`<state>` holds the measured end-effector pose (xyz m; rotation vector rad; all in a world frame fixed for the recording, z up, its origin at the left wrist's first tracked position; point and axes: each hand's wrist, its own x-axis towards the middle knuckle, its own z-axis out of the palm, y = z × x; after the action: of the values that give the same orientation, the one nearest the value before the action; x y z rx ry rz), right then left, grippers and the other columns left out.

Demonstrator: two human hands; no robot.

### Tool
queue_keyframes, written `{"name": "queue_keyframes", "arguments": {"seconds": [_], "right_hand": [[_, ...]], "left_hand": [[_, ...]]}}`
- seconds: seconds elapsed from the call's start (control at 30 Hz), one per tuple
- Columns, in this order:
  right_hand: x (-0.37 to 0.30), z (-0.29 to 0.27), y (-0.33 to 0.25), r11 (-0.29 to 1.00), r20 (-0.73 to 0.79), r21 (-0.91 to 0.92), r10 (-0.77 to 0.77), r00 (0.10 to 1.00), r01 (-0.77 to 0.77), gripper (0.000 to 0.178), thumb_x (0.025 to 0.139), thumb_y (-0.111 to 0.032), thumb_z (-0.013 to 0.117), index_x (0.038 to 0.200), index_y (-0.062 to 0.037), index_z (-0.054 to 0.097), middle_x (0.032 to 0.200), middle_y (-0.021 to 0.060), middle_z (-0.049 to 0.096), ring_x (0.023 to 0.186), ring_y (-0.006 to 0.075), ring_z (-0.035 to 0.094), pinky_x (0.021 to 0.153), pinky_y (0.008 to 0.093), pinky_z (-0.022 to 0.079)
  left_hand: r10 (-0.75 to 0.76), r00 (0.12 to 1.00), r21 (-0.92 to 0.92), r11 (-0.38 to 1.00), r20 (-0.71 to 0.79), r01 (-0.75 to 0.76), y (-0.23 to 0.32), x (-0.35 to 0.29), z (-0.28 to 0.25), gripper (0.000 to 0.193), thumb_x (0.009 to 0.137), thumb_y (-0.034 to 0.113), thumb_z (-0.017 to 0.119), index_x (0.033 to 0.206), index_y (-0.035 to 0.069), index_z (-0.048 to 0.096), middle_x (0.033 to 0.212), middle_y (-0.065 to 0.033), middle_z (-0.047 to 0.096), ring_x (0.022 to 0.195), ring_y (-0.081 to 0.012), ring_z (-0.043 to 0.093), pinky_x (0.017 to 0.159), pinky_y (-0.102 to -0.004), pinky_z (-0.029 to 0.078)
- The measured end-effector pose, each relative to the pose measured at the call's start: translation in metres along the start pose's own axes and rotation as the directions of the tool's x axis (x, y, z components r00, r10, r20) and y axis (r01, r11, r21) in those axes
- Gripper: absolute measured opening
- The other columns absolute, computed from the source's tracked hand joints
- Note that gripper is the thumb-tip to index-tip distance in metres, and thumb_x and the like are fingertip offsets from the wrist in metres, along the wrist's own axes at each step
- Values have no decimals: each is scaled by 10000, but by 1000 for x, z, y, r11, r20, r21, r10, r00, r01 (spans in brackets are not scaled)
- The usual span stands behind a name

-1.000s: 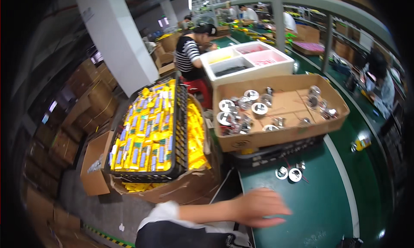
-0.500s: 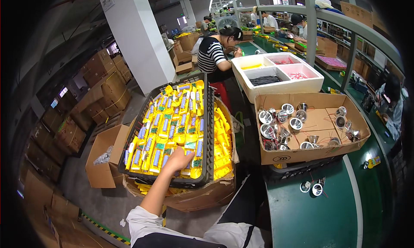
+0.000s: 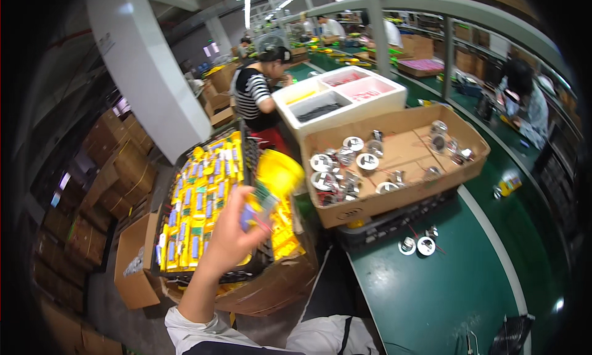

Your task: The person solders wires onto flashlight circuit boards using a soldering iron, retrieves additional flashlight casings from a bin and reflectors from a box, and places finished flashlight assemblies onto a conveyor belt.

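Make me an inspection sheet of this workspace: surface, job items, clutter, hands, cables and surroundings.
Surface: green worktop, with a pale strip along its right side.
Job items: yellow casing, blurred, held up; rows of similar casings fill the black crate at left.
Clutter: a few lamp reflectors lie loose before the cardboard tray, which holds more.
Hands: left hand grips the casing; right hand not in view.
Cables: thin red wires by the loose reflectors.
Surroundings: co-worker in a striped top, four-compartment white foam box, white pillar.
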<state>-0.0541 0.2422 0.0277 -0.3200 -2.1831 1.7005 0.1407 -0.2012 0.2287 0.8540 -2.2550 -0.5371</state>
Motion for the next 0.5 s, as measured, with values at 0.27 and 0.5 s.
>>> {"name": "queue_keyframes", "arguments": {"seconds": [0.27, 0.5], "right_hand": [[-9, -29, 11, 984, -222, 85, -137, 965, 159, 266, 815, -185, 616, 877, 23, 462, 629, 89, 493, 511, 170, 462, 455, 272, 386], [-19, -39, 4, 984, -334, 113, -94, 938, 138, 257, 798, -164, 605, 892, 29, 465, 654, 91, 480, 536, 170, 471, 459, 272, 390]], "left_hand": [[889, 162, -428, 358, 428, -830, 117, 4, 210, 356, 663, 200, 683, 992, 158, 553, 945, -7, 499, 953, -196, 480, 804, -340, 369], [840, -504, -591, -305, 203, -747, 146, -44, 336, 188, 735, 164, 563, 920, 153, 532, 1019, 6, 505, 947, -143, 482, 805, -278, 368]]}}
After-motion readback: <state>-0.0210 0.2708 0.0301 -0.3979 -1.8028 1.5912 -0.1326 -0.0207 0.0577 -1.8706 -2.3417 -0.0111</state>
